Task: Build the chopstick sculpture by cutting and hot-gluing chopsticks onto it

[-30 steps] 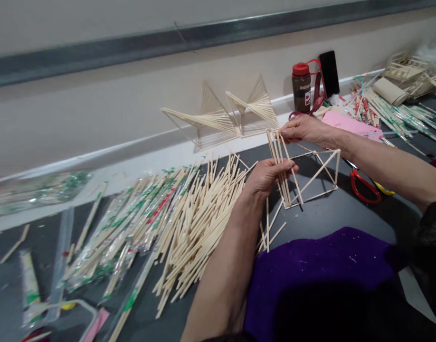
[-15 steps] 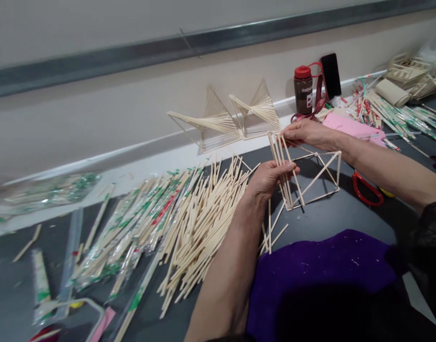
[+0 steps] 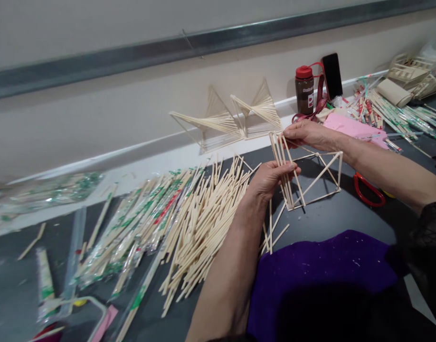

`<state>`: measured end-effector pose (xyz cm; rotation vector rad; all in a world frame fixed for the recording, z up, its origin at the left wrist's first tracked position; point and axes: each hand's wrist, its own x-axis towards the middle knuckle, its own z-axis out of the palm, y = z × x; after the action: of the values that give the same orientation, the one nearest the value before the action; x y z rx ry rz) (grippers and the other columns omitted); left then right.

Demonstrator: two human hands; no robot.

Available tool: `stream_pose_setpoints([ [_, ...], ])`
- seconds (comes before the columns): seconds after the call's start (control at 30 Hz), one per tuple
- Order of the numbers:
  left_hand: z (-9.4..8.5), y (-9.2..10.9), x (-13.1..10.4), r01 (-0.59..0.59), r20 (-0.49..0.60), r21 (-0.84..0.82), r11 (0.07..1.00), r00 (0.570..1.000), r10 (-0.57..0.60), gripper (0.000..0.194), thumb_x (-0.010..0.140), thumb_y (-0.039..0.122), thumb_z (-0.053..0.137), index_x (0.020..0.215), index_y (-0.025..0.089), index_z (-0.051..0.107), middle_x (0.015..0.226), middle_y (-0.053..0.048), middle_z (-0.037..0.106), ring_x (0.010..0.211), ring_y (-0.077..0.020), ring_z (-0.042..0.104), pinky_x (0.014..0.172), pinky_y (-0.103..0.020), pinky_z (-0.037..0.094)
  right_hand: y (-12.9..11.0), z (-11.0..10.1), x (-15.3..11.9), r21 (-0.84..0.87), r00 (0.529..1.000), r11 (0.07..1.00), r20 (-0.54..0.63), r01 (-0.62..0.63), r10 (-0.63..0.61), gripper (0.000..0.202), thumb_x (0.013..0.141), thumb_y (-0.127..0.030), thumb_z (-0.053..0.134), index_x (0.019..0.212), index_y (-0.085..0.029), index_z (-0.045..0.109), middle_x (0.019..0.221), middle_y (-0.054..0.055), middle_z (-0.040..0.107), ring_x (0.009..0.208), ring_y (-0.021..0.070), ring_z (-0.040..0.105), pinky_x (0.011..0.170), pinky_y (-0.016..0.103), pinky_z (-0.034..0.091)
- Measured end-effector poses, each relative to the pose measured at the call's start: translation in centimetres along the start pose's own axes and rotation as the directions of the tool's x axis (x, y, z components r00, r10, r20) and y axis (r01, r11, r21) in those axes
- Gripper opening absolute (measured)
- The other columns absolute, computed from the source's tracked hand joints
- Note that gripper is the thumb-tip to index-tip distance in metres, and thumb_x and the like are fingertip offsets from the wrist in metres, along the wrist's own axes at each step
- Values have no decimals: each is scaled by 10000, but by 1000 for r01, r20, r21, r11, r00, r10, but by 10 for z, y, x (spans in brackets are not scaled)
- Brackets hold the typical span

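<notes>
Between my hands is a box-like frame of thin wooden sticks [image 3: 315, 186], with several sticks set side by side along its left face. My left hand [image 3: 274, 176] is closed on those sticks about halfway up, the thumb lying across them. At the frame's upper left corner my right hand [image 3: 300, 131] pinches the stick ends; its fingertips are partly hidden. To the left lies a big pile of loose wooden chopsticks [image 3: 207, 223]. A few single sticks [image 3: 271, 228] rest just below the frame.
Against the wall stand twisted stick models [image 3: 218, 124]. A red-capped bottle [image 3: 304, 90] and a phone [image 3: 332, 76] are behind my right hand. Red-handled scissors [image 3: 368, 190] lie under my right forearm. Wrapped chopsticks [image 3: 132, 223] spread leftward; pink sheet [image 3: 353, 129] lies at right.
Hardly anything differs. Both hands keep the same grip on the stick frame, and the whole view has shifted by a few pixels.
</notes>
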<state>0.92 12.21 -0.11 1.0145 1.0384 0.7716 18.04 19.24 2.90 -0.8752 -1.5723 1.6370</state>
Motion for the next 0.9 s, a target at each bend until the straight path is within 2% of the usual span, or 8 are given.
stream_pose_setpoints([
  [0.43,-1,0,0,17,-19,-50,999,1000,-18,235,534,295,870,649,156,718,689,-61,719,660,-147,614,690,-293,414,2,-1,0,-34,1000,999,7,28,-27,269,931,-239,635,687,-127,652,634,13,625,561,81,478,545,215,379],
  [0.7,-2,0,1,-16,-17,-35,999,1000,16,222,560,308,855,657,164,715,694,-54,717,621,-131,579,657,-288,396,5,2,-1,72,1000,997,12,14,-15,243,919,-170,619,682,-125,649,637,18,631,573,88,516,557,219,400],
  [0.9,-2,0,1,-2,-28,-40,999,1000,1,192,595,294,834,658,162,710,699,-66,719,642,-139,607,667,-290,409,4,2,-3,50,1000,998,16,25,-25,235,919,-123,596,696,-127,671,610,-2,610,568,79,487,538,204,380],
])
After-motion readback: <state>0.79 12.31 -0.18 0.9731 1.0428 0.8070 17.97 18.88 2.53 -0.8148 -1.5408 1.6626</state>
